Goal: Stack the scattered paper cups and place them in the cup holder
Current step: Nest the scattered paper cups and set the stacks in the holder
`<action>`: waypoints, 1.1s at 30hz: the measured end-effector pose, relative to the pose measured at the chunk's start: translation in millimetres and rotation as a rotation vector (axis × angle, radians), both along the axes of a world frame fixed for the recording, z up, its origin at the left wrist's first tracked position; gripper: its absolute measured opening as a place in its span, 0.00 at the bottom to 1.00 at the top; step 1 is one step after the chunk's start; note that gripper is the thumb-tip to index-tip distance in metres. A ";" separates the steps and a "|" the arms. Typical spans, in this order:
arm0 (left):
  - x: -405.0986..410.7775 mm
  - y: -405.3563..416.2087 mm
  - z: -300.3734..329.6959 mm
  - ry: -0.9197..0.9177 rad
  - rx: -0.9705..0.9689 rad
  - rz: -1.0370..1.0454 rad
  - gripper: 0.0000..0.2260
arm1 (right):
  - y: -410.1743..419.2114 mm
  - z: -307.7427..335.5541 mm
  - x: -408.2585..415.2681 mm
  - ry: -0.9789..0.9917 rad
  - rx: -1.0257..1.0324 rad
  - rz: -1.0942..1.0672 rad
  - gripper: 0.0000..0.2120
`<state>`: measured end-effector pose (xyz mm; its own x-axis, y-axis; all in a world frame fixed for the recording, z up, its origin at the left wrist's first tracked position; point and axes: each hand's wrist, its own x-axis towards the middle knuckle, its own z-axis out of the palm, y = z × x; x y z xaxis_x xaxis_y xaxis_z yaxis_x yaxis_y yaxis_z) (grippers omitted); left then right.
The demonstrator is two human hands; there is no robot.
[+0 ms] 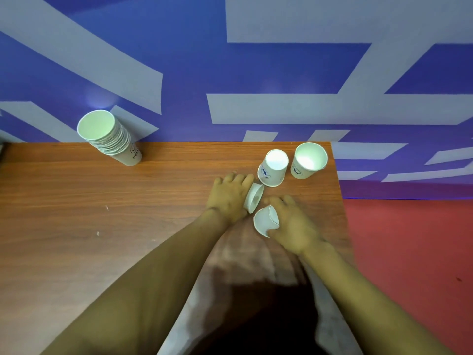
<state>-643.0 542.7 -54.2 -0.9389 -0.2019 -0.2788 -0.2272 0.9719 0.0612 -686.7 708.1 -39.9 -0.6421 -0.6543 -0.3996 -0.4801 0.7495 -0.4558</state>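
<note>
My left hand [229, 194] grips a white paper cup [254, 197] lying on its side, its mouth turned to the right. My right hand [291, 224] holds a second white cup [265, 220] tilted on its side, just below and right of the first. The two cups are close together but apart. Behind them an upside-down cup [273, 168] with a blue logo stands on the table. Beside it, near the right edge, is an upright cup [309, 160]. A tall stack of nested cups [110, 137] stands at the far left of the table. No cup holder is in view.
The wooden table [102, 213] ends at a right edge close to the cups, with red floor [409, 252] beyond. A blue and grey patterned wall [230, 73] rises right behind the table's far edge.
</note>
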 end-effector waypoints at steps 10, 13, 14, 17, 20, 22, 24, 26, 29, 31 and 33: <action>82.4 -21.0 56.0 0.170 0.370 0.287 0.33 | 1.4 56.3 35.5 0.168 -0.079 -0.186 0.27; 124.8 -30.9 66.4 0.274 0.505 0.382 0.29 | 0.0 67.3 55.1 0.137 -0.138 -0.222 0.27; 137.1 -34.3 69.1 0.311 0.527 0.406 0.27 | -2.3 71.8 61.1 0.115 -0.160 -0.228 0.27; 165.3 -40.9 84.2 0.398 0.589 0.504 0.26 | -13.7 85.2 79.2 0.082 -0.219 -0.228 0.26; 187.9 -44.1 100.9 0.484 0.632 0.517 0.32 | -29.0 91.4 98.3 0.104 -0.252 -0.175 0.34; 203.6 -49.0 108.6 0.499 0.588 0.506 0.33 | -39.4 93.2 110.6 0.103 -0.259 -0.149 0.38; 218.4 -57.4 112.5 0.491 0.535 0.520 0.31 | -48.4 95.4 123.2 0.084 -0.264 -0.143 0.38; 230.7 -67.4 113.6 0.479 0.501 0.529 0.31 | -56.6 96.8 135.6 0.066 -0.266 -0.136 0.36; 246.1 -83.4 111.3 0.468 0.506 0.511 0.31 | -68.8 98.9 153.4 0.091 -0.243 -0.127 0.34; 257.3 -97.3 112.7 0.481 0.525 0.501 0.29 | -78.7 102.4 165.6 0.141 -0.240 -0.165 0.33; 269.3 -117.1 115.4 0.483 0.537 0.465 0.29 | -92.2 105.2 180.7 0.149 -0.256 -0.224 0.33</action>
